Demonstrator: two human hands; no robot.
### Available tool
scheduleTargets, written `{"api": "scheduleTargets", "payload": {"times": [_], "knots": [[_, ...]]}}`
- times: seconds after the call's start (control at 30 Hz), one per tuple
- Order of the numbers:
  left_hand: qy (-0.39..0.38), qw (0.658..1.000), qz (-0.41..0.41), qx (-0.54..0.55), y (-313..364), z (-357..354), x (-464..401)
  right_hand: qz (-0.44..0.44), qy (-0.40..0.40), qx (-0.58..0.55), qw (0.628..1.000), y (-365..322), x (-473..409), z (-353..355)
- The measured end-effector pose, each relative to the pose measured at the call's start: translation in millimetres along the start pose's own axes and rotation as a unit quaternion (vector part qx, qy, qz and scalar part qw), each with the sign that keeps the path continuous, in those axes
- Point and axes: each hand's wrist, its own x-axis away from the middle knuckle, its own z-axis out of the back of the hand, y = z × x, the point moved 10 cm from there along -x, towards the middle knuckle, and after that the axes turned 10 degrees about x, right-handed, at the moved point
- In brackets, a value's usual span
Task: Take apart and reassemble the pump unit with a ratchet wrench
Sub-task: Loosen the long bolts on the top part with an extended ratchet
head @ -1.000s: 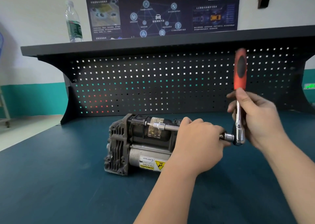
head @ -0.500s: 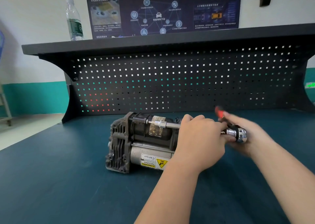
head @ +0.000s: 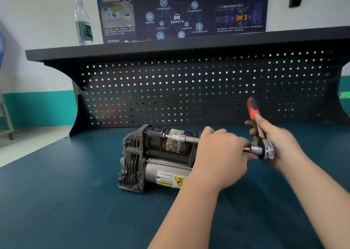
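Ratchet wrench (head: 262,135) handle, orange rubber, has swung back up from flat, tilting toward upper right. Right hand (head: 274,137) fingers wrap it. Left hand (head: 221,150) fingers curl around the chrome extension bar (head: 186,138). Ribbed cast-metal pump unit (head: 151,159) lies mid-frame on the teal bench mat (head: 56,201).

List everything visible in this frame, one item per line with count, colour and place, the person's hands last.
pump unit: one, grey and black, lying on the workbench centre.
ratchet wrench: one, chrome head, red grip pointing up, right of the pump.
extension bar: one, chrome, running from the wrench to the pump's top.
workbench: one, dark teal top.
pegboard: one, black, behind the bench.
water bottle: one, clear, on the shelf, left.
poster: one, dark blue, on the wall.
left hand: one, gripping the extension bar.
right hand: one, gripping the wrench.
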Motion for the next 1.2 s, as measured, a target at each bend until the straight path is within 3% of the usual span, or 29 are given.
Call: {"api": "scheduleTargets", "payload": {"times": [0.2, 0.3, 0.37, 0.43, 0.5, 0.6, 0.67, 0.73, 0.83, 0.9, 0.97, 1.07, 1.13, 1.2], "knots": [[0.010, 0.999, 0.007, 0.035, 3, 3, -1, 0.260, -0.039, -0.008, 0.965, -78, 30, -5], [0.023, 0.999, 0.000, 0.041, 2, 6, -2, 0.284, -0.036, -0.002, 0.958, -83, 36, -5], [0.026, 0.999, -0.007, 0.028, 4, 6, -1, 0.210, -0.001, -0.007, 0.978, -66, 27, -2], [0.032, 0.999, -0.008, 0.026, 5, 7, -1, 0.055, 0.021, -0.010, 0.998, -27, 15, 2], [0.042, 0.998, -0.002, 0.039, 3, 8, -1, -0.109, -0.031, -0.061, 0.992, 17, 15, -11], [0.027, 0.999, 0.003, 0.036, 2, 5, -1, -0.166, -0.093, -0.122, 0.974, 35, 19, -28], [0.010, 1.000, 0.001, 0.026, 3, 3, 0, -0.101, -0.048, -0.108, 0.988, 20, 12, -17], [-0.005, 1.000, -0.002, 0.023, 4, 1, 0, 0.035, 0.007, -0.078, 0.996, -16, 7, -1], [-0.014, 1.000, -0.002, 0.026, 3, 0, -2, 0.240, -0.015, -0.044, 0.970, -68, 21, 0], [-0.013, 1.000, -0.003, 0.022, 3, 1, -1, 0.283, -0.030, 0.000, 0.959, -76, 27, -3], [-0.015, 1.000, -0.008, 0.006, 4, 0, 0, 0.241, -0.004, 0.030, 0.970, -66, 21, 1], [-0.005, 1.000, -0.014, 0.001, 5, 1, 0, 0.052, 0.047, 0.051, 0.996, -16, 4, 10], [0.009, 1.000, -0.014, 0.013, 5, 4, 0, -0.085, -0.015, -0.032, 0.996, 22, 3, -5], [0.013, 1.000, -0.012, 0.015, 5, 5, 0, -0.150, -0.073, -0.106, 0.980, 38, 11, -23]]}}
